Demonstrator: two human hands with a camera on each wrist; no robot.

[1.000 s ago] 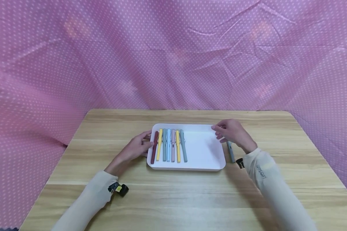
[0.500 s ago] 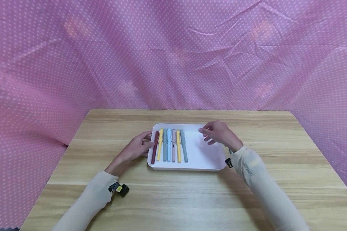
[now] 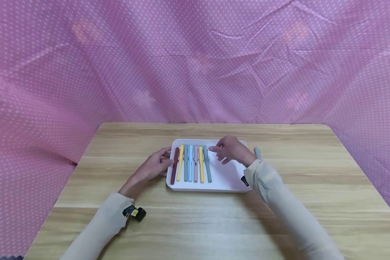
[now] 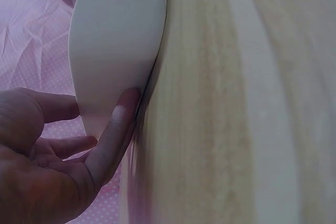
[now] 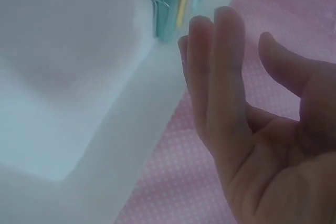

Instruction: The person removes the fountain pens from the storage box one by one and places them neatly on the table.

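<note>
Wood-grain table [image 3: 214, 224] backed by pink dotted cloth [image 3: 117, 72]; relaxed left hand [image 3: 151, 168] touches the white tray [image 3: 227, 177], right hand [image 3: 230, 150] hovers above it, holding nothing.

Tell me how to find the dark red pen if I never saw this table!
Look at the white tray in the middle of the wooden table. A row of pens lies in its left half. The dark red pen is the leftmost one, beside the left hand, and the only dark one among pale colours.
</note>
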